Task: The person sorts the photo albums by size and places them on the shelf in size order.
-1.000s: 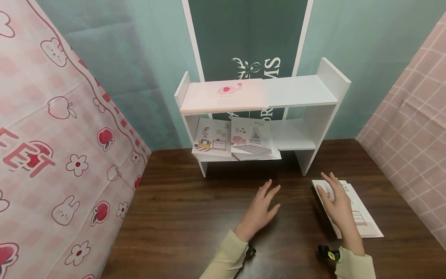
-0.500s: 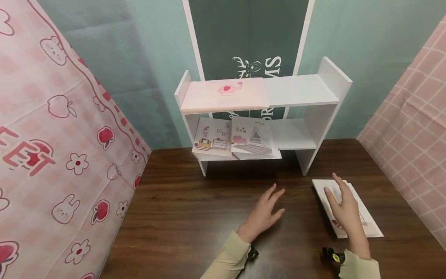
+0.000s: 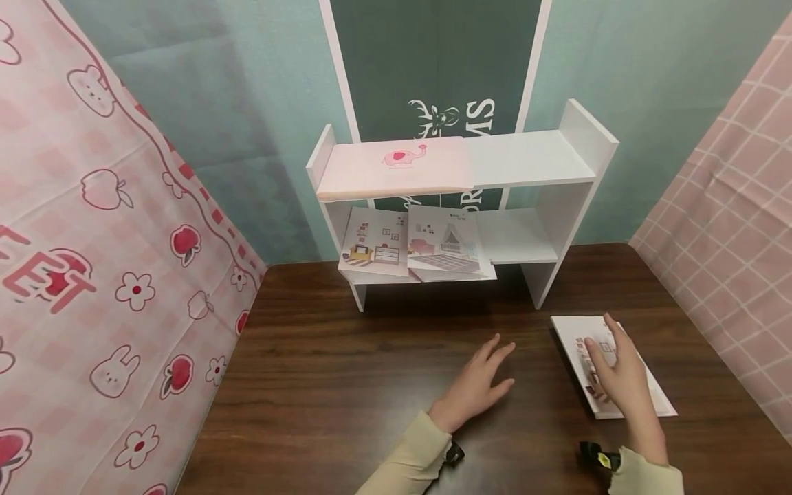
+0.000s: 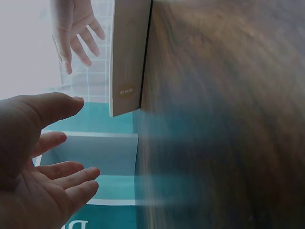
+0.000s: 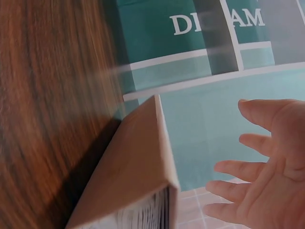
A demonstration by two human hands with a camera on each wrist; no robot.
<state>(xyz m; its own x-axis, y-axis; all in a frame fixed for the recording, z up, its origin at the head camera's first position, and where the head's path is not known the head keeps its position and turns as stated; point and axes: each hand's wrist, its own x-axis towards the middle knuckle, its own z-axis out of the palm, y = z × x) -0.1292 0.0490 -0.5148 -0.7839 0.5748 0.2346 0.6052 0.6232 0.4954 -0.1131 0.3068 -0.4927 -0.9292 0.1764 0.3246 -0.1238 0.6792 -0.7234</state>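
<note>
A thick white book (image 3: 643, 368) with a room drawing on its cover lies on the right of the table. Over it hovers my right hand (image 3: 625, 378), its fingers spread and holding nothing. In the right wrist view the book's spine (image 5: 136, 157) and page ends show, with a gap between them and my right hand (image 5: 267, 176). My left hand (image 3: 473, 388) is above the wood left of the book, fingers loosely extended. The left wrist view shows the book's spine (image 4: 128, 62) beyond my left hand (image 4: 47, 162), apart from it.
A white two-tier shelf (image 3: 526, 158) stands at the back. On its upper board lies a pink elephant-print item (image 3: 396, 168). Two illustrated books, left (image 3: 374, 240) and right (image 3: 445, 240), lean on the lower tier. Pink cloths hang at the left (image 3: 136, 261) and right (image 3: 724, 206).
My right hand has shifted right and slightly nearer over the book. My left hand has drifted right and a little nearer too. The book and shelf have stayed put.
</note>
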